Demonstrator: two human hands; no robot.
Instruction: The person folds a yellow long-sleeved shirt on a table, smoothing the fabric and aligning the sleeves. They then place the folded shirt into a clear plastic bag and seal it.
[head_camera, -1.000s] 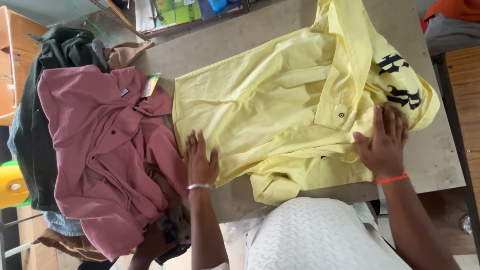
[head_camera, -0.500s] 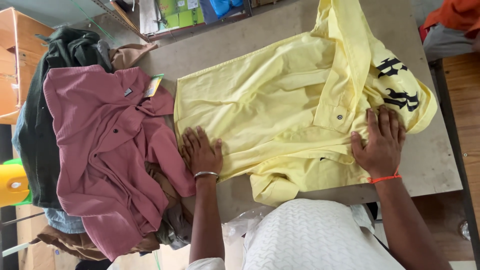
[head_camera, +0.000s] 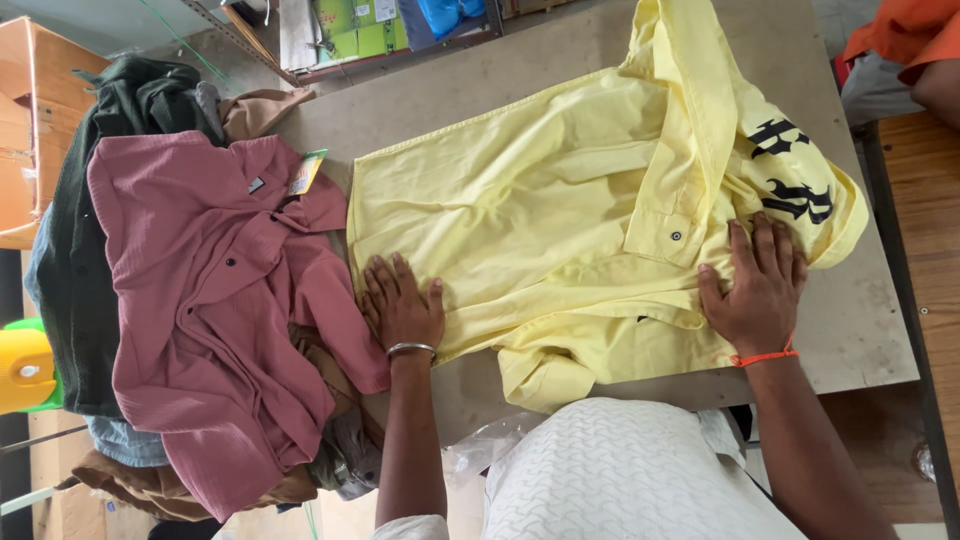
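Note:
A pale yellow shirt (head_camera: 540, 200) with black lettering lies spread on the grey table (head_camera: 860, 320). My left hand (head_camera: 402, 302) rests flat on the shirt's left edge, fingers apart, with a metal bangle on the wrist. My right hand (head_camera: 755, 285) presses flat on the folded right part of the shirt, just below the black print and beside a button; an orange thread circles its wrist. Neither hand grips the cloth.
A pile of clothes sits at the table's left end: a pink shirt (head_camera: 210, 290) with a tag on top, a dark green garment (head_camera: 90, 200) and brown cloth under it. Another person's orange-sleeved arm (head_camera: 910, 50) shows top right. A shelf stands beyond the table.
My left hand slid up onto the shirt's left edge and settled. My right hand shifted slightly left along the fold. The view drifted a little.

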